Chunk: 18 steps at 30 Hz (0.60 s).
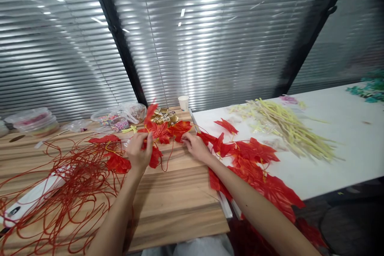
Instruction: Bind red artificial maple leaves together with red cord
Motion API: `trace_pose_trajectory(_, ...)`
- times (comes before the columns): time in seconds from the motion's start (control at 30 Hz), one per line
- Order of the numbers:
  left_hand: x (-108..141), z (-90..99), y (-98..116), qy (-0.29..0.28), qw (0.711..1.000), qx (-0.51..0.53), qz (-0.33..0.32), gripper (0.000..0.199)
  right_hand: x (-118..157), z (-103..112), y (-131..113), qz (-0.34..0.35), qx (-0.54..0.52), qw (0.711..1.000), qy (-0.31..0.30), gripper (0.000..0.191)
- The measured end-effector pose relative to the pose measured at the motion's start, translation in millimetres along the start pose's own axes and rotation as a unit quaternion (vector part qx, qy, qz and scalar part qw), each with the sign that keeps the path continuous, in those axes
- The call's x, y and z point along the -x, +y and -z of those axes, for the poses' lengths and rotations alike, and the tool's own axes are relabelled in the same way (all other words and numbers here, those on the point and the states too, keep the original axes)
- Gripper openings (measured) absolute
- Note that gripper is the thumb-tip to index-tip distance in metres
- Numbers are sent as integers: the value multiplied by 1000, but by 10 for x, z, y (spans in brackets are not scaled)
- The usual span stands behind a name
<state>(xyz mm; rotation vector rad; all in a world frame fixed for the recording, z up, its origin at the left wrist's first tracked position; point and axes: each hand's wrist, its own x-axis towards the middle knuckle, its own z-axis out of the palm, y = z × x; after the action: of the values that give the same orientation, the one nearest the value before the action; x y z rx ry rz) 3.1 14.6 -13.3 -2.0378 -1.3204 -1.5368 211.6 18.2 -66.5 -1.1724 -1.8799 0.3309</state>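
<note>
My left hand [138,153] is closed at the left end of a cluster of red artificial maple leaves [161,132], its fingers pressed on the leaves or their cord. My right hand [195,147], fingers pinched, is at the right edge of the same cluster, on a leaf [180,129]. Exactly what lies between the fingertips is partly hidden. A thin red cord loops down below the cluster, between my hands. Left of my left hand lies a large loose tangle of red cord [85,176] with more red leaves [118,163] beside it.
Strung red leaves [255,150] spread under my right forearm and hang over the table edge. A yellow bundle of strips [282,122] lies on the white table [324,168]. Bags of beads [111,118], round plastic tubs [34,122], gold packets [165,117] and a paper cup [183,104] stand behind.
</note>
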Motion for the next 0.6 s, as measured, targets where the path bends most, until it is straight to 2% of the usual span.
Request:
trace_pose_trajectory(0.13, 65, -100, 107, -141, 989, 49, -20, 19, 0, 0, -6, 23, -20, 999, -11, 17)
trace_pose_trajectory(0.23, 106, -162, 142, -195, 978, 68, -4, 22, -12, -19, 8, 21, -67, 998, -3, 12)
trace_pose_trajectory(0.37, 134, -212, 147, -228, 968, 106, 20, 23, -30, -53, -3, -19, -208, 978, 10, 6)
trace_pose_trajectory(0.5, 142, -243, 148, -239, 958, 152, 39, 21, -38, -79, -73, -60, -331, 942, -6, 10)
trace_pose_trajectory(0.6, 149, -265, 143, -242, 953, 175, 43, 19, -43, -96, -116, -76, -384, 920, 1, 14)
